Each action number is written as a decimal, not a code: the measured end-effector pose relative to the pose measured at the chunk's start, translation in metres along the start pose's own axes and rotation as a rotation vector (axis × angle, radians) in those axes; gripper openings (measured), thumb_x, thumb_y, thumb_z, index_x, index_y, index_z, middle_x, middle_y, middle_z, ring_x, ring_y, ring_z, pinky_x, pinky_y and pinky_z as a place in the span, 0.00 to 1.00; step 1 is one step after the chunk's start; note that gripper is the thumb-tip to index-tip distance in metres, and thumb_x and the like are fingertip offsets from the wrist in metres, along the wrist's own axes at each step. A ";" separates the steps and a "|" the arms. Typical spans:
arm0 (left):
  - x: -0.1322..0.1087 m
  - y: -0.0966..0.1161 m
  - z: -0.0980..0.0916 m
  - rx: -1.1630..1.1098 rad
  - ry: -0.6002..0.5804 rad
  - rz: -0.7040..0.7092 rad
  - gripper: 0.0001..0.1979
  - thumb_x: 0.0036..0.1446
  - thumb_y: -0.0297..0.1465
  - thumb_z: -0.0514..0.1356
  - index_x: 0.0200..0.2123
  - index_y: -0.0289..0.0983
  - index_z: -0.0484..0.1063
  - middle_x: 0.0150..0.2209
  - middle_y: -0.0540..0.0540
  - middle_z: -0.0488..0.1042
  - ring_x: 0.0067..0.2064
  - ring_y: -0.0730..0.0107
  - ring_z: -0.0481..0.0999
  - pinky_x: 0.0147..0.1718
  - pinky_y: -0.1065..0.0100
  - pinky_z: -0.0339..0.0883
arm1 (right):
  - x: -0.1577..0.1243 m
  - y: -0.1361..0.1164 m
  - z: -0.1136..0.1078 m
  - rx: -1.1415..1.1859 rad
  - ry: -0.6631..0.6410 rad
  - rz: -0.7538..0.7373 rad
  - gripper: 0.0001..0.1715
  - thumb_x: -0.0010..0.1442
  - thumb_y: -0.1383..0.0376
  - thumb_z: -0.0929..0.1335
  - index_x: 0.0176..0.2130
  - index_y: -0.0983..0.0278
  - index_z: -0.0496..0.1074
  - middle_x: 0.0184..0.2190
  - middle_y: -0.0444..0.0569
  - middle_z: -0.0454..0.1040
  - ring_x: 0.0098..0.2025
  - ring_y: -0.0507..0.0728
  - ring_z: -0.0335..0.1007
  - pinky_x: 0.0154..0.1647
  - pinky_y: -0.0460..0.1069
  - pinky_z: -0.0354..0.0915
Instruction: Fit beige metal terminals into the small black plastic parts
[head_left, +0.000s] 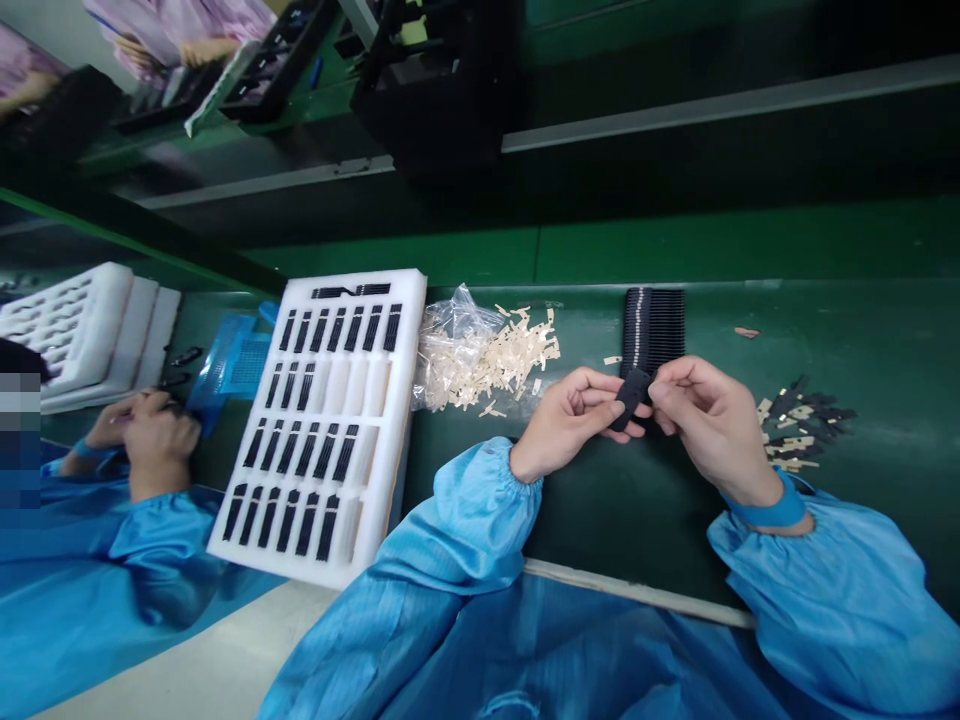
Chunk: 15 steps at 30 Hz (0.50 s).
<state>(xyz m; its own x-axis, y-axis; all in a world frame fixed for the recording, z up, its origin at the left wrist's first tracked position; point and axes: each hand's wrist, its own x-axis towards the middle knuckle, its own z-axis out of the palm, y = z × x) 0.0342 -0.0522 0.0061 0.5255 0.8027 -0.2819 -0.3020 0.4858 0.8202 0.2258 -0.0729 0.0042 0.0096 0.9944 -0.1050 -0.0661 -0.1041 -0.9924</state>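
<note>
Workbench (825, 330) and foam tray (409, 292) suggest a factory.

The surface (862, 340) is dark green and flat. A big white tray (405, 290) with rows of slots lies on it, tilted to one side. Right next to the tray is a clear plastic bag (463, 312) with a messy heap of pale gold bits (517, 350) in and around it. Farther right, thin black strips (666, 325) sit side by side in a neat row. Past them are a small brown scrap (747, 332) and a loose pile of black and gold pieces (806, 415). On the far left are a blue tray (244, 365) and a stack of white trays (139, 330).
</note>
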 end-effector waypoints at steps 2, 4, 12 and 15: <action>0.000 -0.001 0.000 0.002 -0.001 0.005 0.20 0.58 0.38 0.71 0.46 0.33 0.70 0.40 0.41 0.84 0.37 0.66 0.85 0.35 0.70 0.78 | 0.000 -0.002 0.002 -0.012 0.015 0.003 0.10 0.64 0.60 0.74 0.36 0.62 0.73 0.22 0.40 0.68 0.21 0.48 0.62 0.21 0.43 0.58; 0.001 -0.002 0.000 0.010 0.007 0.001 0.21 0.57 0.39 0.71 0.46 0.33 0.70 0.40 0.41 0.84 0.37 0.66 0.85 0.35 0.69 0.78 | 0.000 -0.005 0.004 -0.017 0.031 0.005 0.10 0.63 0.60 0.74 0.35 0.62 0.73 0.21 0.39 0.68 0.20 0.48 0.62 0.21 0.42 0.59; 0.000 -0.003 -0.001 0.007 0.015 -0.021 0.24 0.56 0.41 0.72 0.47 0.33 0.69 0.40 0.40 0.84 0.37 0.63 0.85 0.36 0.68 0.78 | 0.000 -0.003 0.004 0.005 0.029 0.040 0.12 0.62 0.58 0.75 0.34 0.62 0.72 0.22 0.41 0.71 0.20 0.48 0.63 0.21 0.43 0.60; -0.001 -0.003 -0.001 0.004 0.006 -0.038 0.24 0.56 0.42 0.71 0.48 0.34 0.69 0.41 0.39 0.84 0.38 0.62 0.85 0.36 0.67 0.78 | -0.001 0.003 0.002 0.039 0.003 0.064 0.13 0.63 0.56 0.75 0.36 0.62 0.72 0.22 0.41 0.71 0.20 0.48 0.61 0.20 0.43 0.57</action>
<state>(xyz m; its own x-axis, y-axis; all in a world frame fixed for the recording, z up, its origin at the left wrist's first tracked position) 0.0337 -0.0538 0.0029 0.5317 0.7856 -0.3164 -0.2784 0.5149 0.8108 0.2232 -0.0738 0.0017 0.0072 0.9856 -0.1688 -0.1050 -0.1672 -0.9803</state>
